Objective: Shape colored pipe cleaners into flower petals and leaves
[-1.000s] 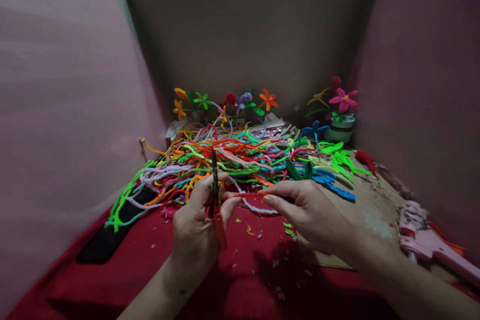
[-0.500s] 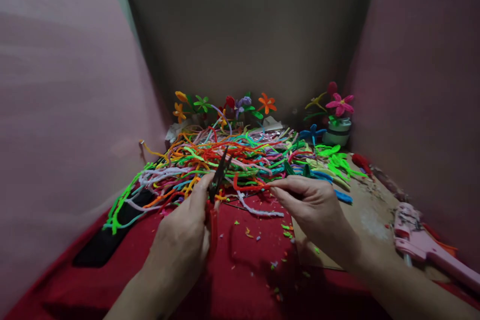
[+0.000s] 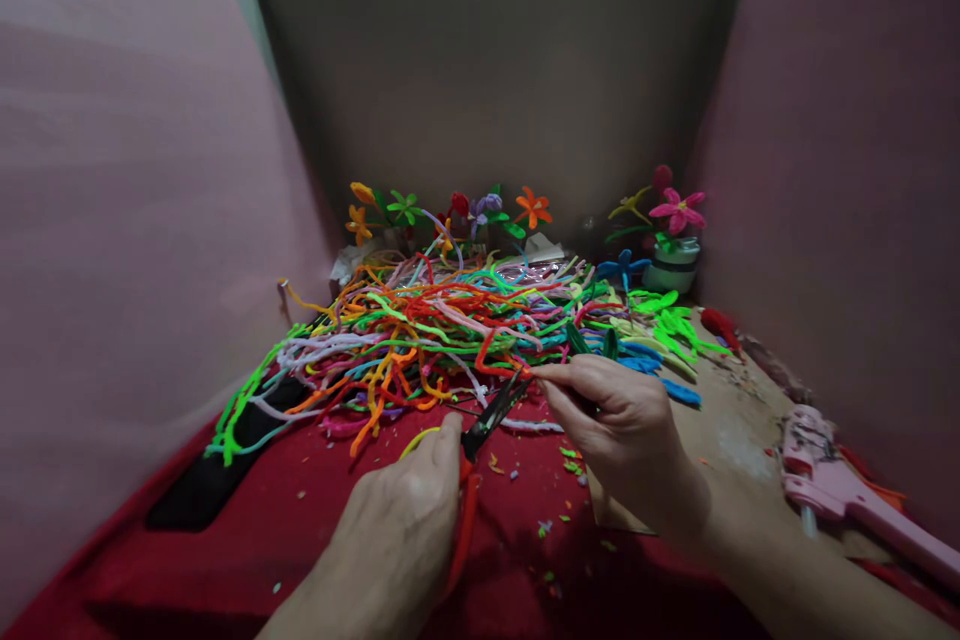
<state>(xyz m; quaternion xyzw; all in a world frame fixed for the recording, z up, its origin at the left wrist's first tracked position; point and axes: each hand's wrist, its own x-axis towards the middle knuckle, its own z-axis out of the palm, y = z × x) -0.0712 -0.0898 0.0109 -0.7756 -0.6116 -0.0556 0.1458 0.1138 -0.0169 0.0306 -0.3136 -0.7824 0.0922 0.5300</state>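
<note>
My left hand point(image 3: 409, 510) is closed round the red handles of a pair of scissors point(image 3: 487, 425). Their dark blades point up and to the right, and the tips meet a red pipe cleaner point(image 3: 491, 367) close to my right fingertips. Whether the blades are cutting into it is too small to tell. My right hand point(image 3: 619, 415) pinches that pipe cleaner between thumb and forefinger, its bent length sticking out to the left. Behind both hands spreads a heap of many-coloured pipe cleaners point(image 3: 390, 345).
Small fuzzy clippings dot the red cloth point(image 3: 337, 560). A pink glue gun point(image 3: 847, 495) lies at the right by a cardboard sheet point(image 3: 739, 430). Pipe-cleaner flowers point(image 3: 532, 208) stand along the back, one group in a pale jar point(image 3: 673, 267). A black flat object point(image 3: 199, 490) lies left.
My left hand has moved right and toward me, swinging the scissors' tips to the red pipe cleaner beside my right fingers. My right hand has barely shifted.
</note>
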